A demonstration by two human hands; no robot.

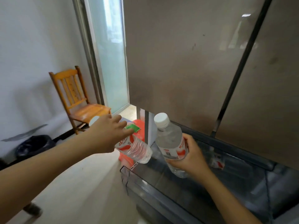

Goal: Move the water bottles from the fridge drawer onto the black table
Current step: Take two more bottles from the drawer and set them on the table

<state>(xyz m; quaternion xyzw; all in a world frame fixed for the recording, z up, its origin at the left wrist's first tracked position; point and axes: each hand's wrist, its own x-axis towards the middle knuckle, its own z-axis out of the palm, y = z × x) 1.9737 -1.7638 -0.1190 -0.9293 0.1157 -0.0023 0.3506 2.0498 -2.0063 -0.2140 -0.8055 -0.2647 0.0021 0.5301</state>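
Observation:
My left hand (106,135) grips a clear water bottle (137,149) with a red and white label, held tilted with its white cap toward the left, above the floor beside the fridge. My right hand (189,152) grips a second water bottle (169,136), nearly upright with its white cap on top, above the open transparent fridge drawer (145,186). Another bottle with a red label (216,162) lies deeper in the drawer, blurred. The black table is not in view.
The brown fridge doors (194,62) rise directly ahead. A wooden chair (77,97) stands against the white wall on the left, with a black bin (34,146) near it. A red plastic stool (127,159) with a green item on it sits beside the drawer.

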